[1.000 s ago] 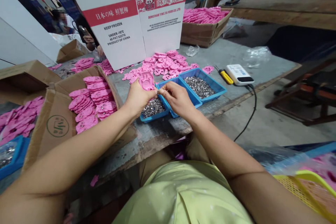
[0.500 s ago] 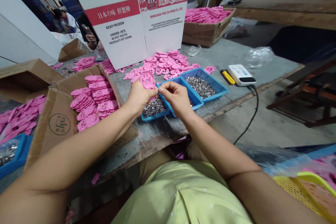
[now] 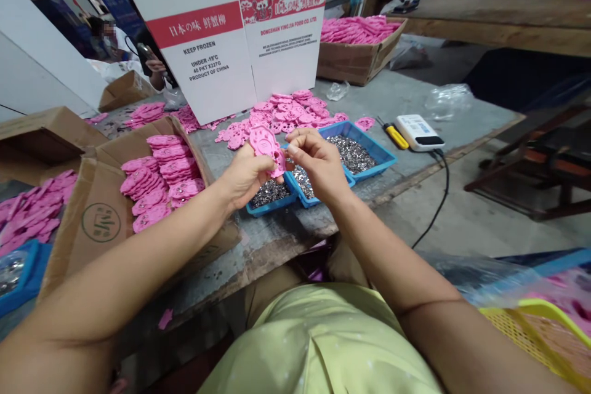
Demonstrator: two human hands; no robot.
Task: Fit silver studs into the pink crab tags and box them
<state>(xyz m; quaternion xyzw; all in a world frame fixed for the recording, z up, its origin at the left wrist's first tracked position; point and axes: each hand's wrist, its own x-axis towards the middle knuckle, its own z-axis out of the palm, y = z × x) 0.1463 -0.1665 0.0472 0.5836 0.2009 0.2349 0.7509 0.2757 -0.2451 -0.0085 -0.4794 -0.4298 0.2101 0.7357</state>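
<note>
My left hand (image 3: 248,173) is closed on a pink moulded plastic piece (image 3: 265,143), held tilted above the blue trays. Close against the piece's right edge, my right hand (image 3: 316,160) pinches with thumb and forefinger; whatever lies between those fingertips is too small to make out. Below the hands stand a blue tray (image 3: 272,204) of small shiny metal parts and a second blue tray (image 3: 310,201) with similar parts, partly hidden by my right hand. A third blue tray (image 3: 385,167) of metal bits sits to the right.
Loose pink pieces (image 3: 289,112) lie before a white carton (image 3: 221,92). Left is an open cardboard box (image 3: 69,221) with stacked pink pieces (image 3: 168,166). A yellow-handled tool (image 3: 396,136) and a white device (image 3: 419,132) with a cable lie right. Another person's hand (image 3: 156,66) shows behind the carton.
The pink piece has turned and tilted in my left hand, showing more of its face. My right hand has shifted slightly, and more of the middle tray shows beneath it.
</note>
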